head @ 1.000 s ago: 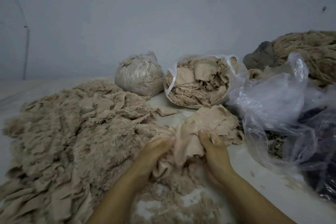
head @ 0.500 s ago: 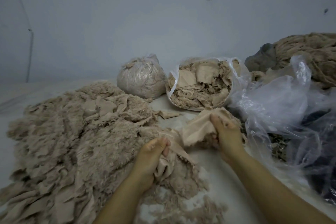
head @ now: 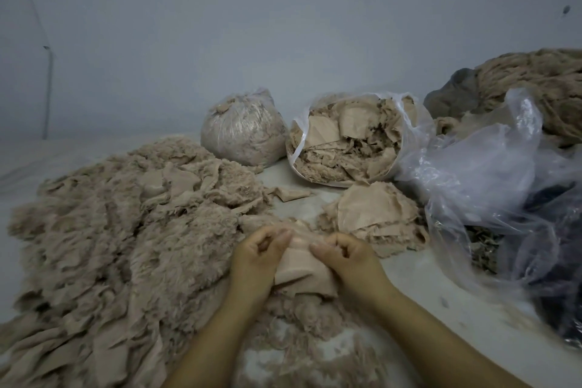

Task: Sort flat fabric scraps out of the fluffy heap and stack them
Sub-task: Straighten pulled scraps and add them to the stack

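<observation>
Scrap pinched between left hand and right hand, beside fluffy heap; stack just beyond.

We find the left side blocked by the fluffy heap, which spreads from the near edge back toward the tied bag. Ahead, a strip of bare desk runs between the heap and the stack of flat scraps, narrowed by one loose scrap and closed at the back by the open bag of scraps. To the right, crumpled clear plastic bags wall off the edge. We see open desk near right, between our right forearm and the plastic.
</observation>
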